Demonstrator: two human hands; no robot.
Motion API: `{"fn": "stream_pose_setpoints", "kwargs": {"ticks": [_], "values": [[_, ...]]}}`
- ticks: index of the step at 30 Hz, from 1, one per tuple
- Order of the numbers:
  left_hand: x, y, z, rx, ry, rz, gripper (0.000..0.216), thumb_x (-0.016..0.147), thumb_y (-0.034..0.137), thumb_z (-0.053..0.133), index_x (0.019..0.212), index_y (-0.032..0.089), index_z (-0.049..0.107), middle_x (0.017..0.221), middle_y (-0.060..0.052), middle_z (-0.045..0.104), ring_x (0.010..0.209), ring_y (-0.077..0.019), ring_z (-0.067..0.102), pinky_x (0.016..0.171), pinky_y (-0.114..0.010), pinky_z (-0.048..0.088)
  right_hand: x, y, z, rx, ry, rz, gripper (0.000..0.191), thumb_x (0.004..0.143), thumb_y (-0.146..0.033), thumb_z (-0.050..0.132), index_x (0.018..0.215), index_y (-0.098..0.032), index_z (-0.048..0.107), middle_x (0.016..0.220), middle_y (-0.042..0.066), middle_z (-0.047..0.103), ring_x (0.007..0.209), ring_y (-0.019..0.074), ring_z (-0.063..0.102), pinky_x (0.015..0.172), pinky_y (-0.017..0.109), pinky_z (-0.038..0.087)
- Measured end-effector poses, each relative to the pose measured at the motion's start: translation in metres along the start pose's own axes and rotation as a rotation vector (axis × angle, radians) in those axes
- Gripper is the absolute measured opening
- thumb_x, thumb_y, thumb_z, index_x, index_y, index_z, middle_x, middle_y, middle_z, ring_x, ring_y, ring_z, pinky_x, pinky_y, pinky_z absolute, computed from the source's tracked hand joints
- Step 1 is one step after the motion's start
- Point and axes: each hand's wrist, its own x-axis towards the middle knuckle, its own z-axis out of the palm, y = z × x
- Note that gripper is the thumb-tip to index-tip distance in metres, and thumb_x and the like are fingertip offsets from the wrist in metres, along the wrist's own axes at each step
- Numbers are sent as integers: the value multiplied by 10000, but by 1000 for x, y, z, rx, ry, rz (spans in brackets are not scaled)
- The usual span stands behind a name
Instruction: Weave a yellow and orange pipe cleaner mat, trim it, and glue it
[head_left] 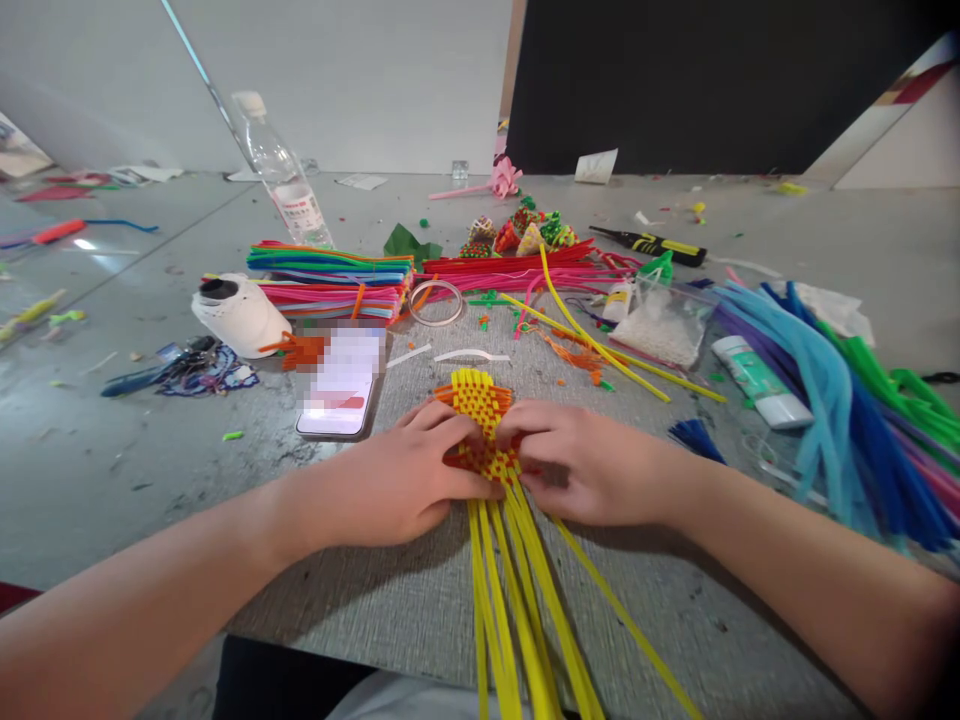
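In the middle of the table lies a woven piece [474, 395] of yellow and orange strips, with long loose yellow strips [517, 600] running from it toward me. My left hand [427, 455] grips its left side, thumb and fingers closed at the edge. From the right, my right hand [577, 455] pinches the weave with curled fingers. Short orange ends stick out on both sides of the upper part. The fingers cover much of the lower weave, so the exact strip each hand pinches is hidden.
A phone [345, 385], a white roll [240, 315] and a plastic bottle [281, 175] stand or lie to the left. Behind are bundles of coloured pipe cleaners [330, 270]. On the right are a bag of white beads [656, 325], a tube [761, 380] and blue strips [832, 400].
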Motion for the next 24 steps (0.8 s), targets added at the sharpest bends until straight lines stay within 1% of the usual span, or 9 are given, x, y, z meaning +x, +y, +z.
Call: {"fn": "stream_pose_setpoints", "kwargs": {"ticks": [3,5,9,13,17,19,22,24], "values": [[1,0,0,9,6,1,475,961,113,597,1347,352,736,1221,-116,559,1280,-336,491,1133,-571,475,-1,1,-4,-5,-23,-42,168,876,-47,628,802,-186,687,1073,122,715,1015,243,666,909,398,554],[1,1,0,28,14,-1,462,956,119,606,1335,349,735,1226,-115,554,1287,-340,483,1146,-584,462,0,1,-4,-37,-24,-41,161,890,-62,638,798,-185,685,1063,122,711,1022,244,665,911,396,557],[2,3,0,50,12,1,413,967,132,599,1298,333,742,1236,-118,552,1275,-338,485,1146,-594,463,1,3,2,-112,-20,-36,154,906,-84,644,788,-177,680,1025,127,710,1027,258,660,903,411,562],[2,3,0,49,0,9,429,974,137,599,1325,344,731,1231,-119,550,1279,-344,482,1142,-611,462,1,1,7,-140,2,-37,158,913,-79,609,794,-165,668,972,131,706,1006,272,650,886,425,554],[2,3,-1,38,-2,10,475,965,118,603,1331,391,732,1234,-108,549,1291,-344,475,1134,-604,474,3,-11,7,-90,25,78,54,869,-107,660,870,-160,673,999,121,703,972,258,641,855,403,538],[2,3,-1,28,-10,2,482,962,110,601,1325,396,735,1234,-105,549,1298,-341,473,1144,-602,470,6,-18,7,-114,2,144,36,866,-139,687,844,-164,675,996,115,697,942,250,637,810,384,522],[2,3,-3,17,-13,0,500,959,103,598,1332,407,734,1236,-103,552,1299,-336,479,1134,-584,484,10,-22,10,-186,-33,221,114,860,-164,720,758,-169,671,951,100,685,898,240,628,734,357,485],[2,3,-4,13,3,8,504,953,95,605,1325,406,741,1240,-102,561,1295,-330,486,1129,-556,494,13,-21,13,-224,-53,240,144,852,-155,732,721,-168,675,901,87,677,866,231,622,703,349,465]]}}
